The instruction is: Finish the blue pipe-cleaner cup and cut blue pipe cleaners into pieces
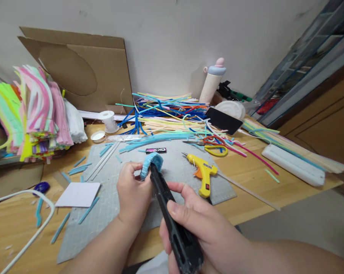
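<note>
My left hand [134,190] is closed on a small curved piece made of light-blue pipe cleaners [148,166], pinched between thumb and fingers. My right hand [189,217] is wrapped around a long, slim black hair straightener [172,220]. The straightener's far tip reaches into the hollow of the blue piece and touches it; whether its plates are clamped on the fuzz is hidden. Beneath both hands lies a grey cutting mat [109,201]. To the right of the blue piece rests a yellow hot glue gun [203,171], its nozzle pointing left.
Loose pipe cleaners [166,114] pile up at the back, with scissors [217,146] and a black phone [223,120] beside them. Bundles [37,102] stand at left near a spool [108,121]. A white cable [43,213] loops at front left; a bottle [211,83] stands behind.
</note>
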Demonstrator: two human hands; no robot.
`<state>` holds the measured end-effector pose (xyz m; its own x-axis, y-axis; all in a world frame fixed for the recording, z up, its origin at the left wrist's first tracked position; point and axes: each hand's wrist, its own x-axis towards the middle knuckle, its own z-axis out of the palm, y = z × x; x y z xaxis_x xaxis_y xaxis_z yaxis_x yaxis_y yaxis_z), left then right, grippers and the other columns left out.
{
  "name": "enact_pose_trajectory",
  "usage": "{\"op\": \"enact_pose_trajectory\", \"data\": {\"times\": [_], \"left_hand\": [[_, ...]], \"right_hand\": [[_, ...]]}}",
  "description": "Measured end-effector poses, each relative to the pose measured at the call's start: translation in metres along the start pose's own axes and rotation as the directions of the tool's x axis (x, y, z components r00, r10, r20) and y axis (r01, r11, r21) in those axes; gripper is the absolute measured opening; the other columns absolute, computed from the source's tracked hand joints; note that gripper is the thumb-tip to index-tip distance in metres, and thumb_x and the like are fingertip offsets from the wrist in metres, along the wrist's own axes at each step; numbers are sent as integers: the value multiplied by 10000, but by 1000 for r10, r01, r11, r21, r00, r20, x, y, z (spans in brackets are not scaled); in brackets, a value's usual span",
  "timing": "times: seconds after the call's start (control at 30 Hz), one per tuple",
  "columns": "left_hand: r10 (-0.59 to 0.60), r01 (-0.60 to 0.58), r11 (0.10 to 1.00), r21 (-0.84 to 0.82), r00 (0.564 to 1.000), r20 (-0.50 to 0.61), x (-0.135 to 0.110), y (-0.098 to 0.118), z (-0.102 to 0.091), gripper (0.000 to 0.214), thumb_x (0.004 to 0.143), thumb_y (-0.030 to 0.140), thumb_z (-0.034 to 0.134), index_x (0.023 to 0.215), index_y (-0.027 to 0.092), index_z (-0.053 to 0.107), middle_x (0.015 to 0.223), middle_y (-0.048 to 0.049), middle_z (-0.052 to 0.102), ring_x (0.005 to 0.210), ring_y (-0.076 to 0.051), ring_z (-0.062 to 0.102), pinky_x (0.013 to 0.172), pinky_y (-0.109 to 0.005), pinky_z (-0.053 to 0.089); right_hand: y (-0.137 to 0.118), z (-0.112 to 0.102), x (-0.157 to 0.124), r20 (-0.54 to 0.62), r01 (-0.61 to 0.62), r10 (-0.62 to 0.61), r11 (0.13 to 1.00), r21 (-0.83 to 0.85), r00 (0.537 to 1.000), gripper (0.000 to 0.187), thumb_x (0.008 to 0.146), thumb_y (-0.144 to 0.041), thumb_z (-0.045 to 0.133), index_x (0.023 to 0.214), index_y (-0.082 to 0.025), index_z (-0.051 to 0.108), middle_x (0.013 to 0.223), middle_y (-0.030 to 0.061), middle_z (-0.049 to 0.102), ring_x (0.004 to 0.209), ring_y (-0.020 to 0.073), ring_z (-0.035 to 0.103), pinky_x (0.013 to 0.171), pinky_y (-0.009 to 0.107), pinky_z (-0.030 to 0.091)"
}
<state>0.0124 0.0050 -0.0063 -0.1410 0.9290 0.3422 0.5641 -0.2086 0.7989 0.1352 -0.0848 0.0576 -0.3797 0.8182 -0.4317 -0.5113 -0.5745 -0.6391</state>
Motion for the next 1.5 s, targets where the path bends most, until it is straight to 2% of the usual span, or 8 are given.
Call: {"op": "enact_pose_trajectory", "data": {"times": [0.13, 0.27, 0.43, 0.5, 0.63, 0.77, 1.0, 1.5], "left_hand": [[-135, 135, 989, -59, 991, 2, 5, -1, 0, 204, 669, 328, 672, 792, 204, 566, 758, 11, 599, 602, -137, 551, 580, -264, 444], [-280, 296, 905, -306, 955, 95, 12, -2, -3, 227, 655, 346, 680, 767, 196, 551, 739, -6, 598, 682, -160, 572, 597, -260, 444], [-332, 483, 680, -551, 873, 357, 13, 7, -10, 281, 646, 327, 719, 814, 185, 545, 796, -7, 614, 655, -130, 566, 582, -241, 453], [-325, 526, 640, -560, 846, 424, 10, 12, -13, 271, 669, 319, 716, 828, 189, 539, 795, 2, 612, 632, -115, 558, 580, -233, 455], [-299, 557, 619, -553, 819, 491, 4, 16, -16, 248, 701, 309, 700, 846, 204, 529, 766, 18, 597, 615, -110, 555, 572, -229, 458], [-283, 538, 661, -523, 824, 491, 3, 16, -17, 223, 707, 310, 691, 811, 203, 525, 730, 29, 574, 602, -104, 534, 547, -211, 448], [-247, 446, 741, -502, 876, 414, 2, 16, -16, 191, 710, 292, 674, 779, 198, 522, 708, 39, 546, 627, -96, 499, 536, -178, 425], [-253, 441, 754, -486, 879, 404, 2, 20, -17, 198, 685, 293, 671, 755, 182, 522, 686, 29, 552, 618, -106, 507, 521, -191, 404]], "right_hand": [[-3, -5, -5, -4, -18, 18, 999, 51, 1000, 588, 814, -493, 544, 1244, -206, 266, 615, -12, 607, 408, 89, 549, 405, 144, 383], [-12, -20, -15, 70, -17, 12, 998, 62, 998, 518, 863, -432, 470, 1284, -219, 255, 649, 3, 621, 400, 104, 579, 390, 157, 413], [-16, -44, -23, -20, 162, -179, 928, -334, 984, 566, 887, -341, 488, 1381, -335, 211, 881, 38, 648, 568, 141, 653, 475, 248, 517], [-15, -54, -26, -54, 238, -371, 694, -679, 927, 499, 886, -277, 506, 1350, -365, 343, 1056, 61, 632, 765, 164, 671, 606, 283, 552], [-15, -69, -28, 252, 321, -616, 1, -947, 746, 547, 853, -120, 524, 1321, -387, 426, 1228, 32, 581, 1080, 187, 575, 867, 305, 496], [-17, -74, -30, 375, 308, -590, -216, -926, 714, 557, 850, -83, 494, 1342, -335, 418, 1127, 49, 623, 961, 169, 621, 771, 262, 519], [-16, -71, -28, 377, 256, -570, -283, -924, 730, 543, 864, -89, 469, 1356, -309, 401, 1106, 70, 621, 923, 169, 631, 711, 251, 521], [-14, -72, -28, 393, 237, -557, -333, -913, 731, 525, 876, -104, 452, 1359, -299, 392, 1073, 80, 613, 860, 151, 636, 696, 253, 526]]}}
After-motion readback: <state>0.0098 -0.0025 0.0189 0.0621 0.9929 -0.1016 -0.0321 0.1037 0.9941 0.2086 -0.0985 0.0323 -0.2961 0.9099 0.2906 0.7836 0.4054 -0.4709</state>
